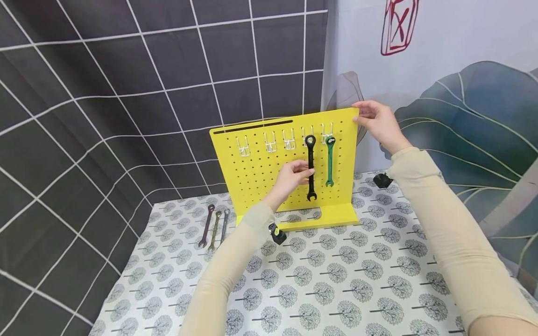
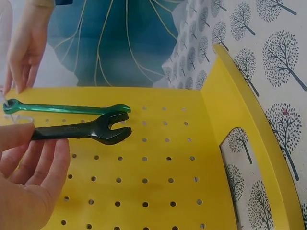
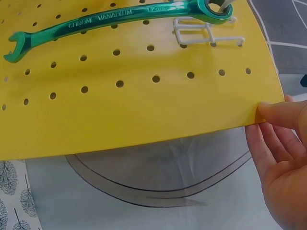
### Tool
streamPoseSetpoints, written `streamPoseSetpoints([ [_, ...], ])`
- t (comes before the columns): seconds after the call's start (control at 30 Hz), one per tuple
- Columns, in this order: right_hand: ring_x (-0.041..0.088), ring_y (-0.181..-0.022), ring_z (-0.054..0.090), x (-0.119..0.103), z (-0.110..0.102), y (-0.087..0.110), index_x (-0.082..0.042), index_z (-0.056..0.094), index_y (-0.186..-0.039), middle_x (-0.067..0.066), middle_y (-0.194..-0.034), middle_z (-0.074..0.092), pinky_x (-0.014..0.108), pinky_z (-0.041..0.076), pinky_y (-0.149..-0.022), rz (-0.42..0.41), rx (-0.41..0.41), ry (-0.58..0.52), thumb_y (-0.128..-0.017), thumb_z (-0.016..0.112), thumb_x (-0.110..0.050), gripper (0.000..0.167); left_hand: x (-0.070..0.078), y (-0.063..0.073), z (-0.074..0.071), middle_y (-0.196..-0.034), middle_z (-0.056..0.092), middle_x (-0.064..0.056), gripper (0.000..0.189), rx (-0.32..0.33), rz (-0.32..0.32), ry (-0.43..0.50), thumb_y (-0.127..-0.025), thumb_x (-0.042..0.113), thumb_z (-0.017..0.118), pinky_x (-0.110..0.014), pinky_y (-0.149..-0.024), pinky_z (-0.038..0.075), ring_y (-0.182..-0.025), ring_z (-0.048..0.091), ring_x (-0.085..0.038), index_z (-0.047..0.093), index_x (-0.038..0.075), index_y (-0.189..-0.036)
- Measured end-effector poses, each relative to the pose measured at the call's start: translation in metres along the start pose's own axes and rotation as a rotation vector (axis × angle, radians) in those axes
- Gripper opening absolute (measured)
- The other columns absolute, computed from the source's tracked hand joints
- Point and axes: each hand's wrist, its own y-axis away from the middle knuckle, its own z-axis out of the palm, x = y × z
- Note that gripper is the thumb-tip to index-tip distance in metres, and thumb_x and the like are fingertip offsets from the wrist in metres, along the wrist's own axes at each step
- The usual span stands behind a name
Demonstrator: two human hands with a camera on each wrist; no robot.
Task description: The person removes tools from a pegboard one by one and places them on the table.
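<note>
My left hand (image 1: 290,181) pinches a black wrench (image 1: 311,173) by its shaft, thumb in front and fingers behind. The wrench stands upright before the yellow pegboard (image 1: 269,179), ring end at the top by a white hook; whether it hangs on that hook I cannot tell. Just right of it a green wrench (image 1: 330,161) hangs by its ring end on another white hook (image 3: 211,38). At the board's top right corner my right hand (image 1: 378,122) grips the edge between thumb and fingers, as the right wrist view (image 3: 283,143) also has it.
Three more wrenches, a purple one (image 1: 207,226), a brassy one (image 1: 215,231) and a silver one (image 1: 224,226), lie on the tree-patterned cloth (image 1: 311,280) left of the board. Several white hooks (image 1: 270,142) line the board's upper part. A dark gridded curtain (image 1: 176,107) stands behind.
</note>
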Motion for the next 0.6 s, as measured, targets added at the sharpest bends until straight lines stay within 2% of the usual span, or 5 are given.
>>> streamPoseSetpoints([
  [0.37, 0.018, -0.112, 0.057, -0.002, 0.001, -0.001, -0.014, 0.058, -0.141, 0.01, -0.13, 0.06, 0.029, 0.049, -0.096, 0.011, -0.008, 0.011, -0.1, 0.064, -0.017, 0.042, 0.007, 0.008, 0.0, -0.114, 0.069, -0.017, 0.039, -0.022, 0.013, 0.001, -0.094, 0.007, 0.071, -0.029, -0.081, 0.061, -0.096, 0.068, -0.021, 0.06, -0.004, -0.129],
  [0.6, 0.019, -0.114, 0.056, -0.001, 0.001, -0.001, -0.014, 0.057, -0.141, 0.01, -0.132, 0.06, 0.032, 0.049, -0.098, 0.023, -0.011, 0.011, -0.1, 0.064, -0.018, 0.042, 0.011, 0.013, 0.001, -0.112, 0.07, -0.014, 0.041, -0.028, 0.008, -0.019, -0.093, 0.007, 0.072, -0.029, -0.08, 0.062, -0.095, 0.068, -0.02, 0.06, -0.004, -0.131],
])
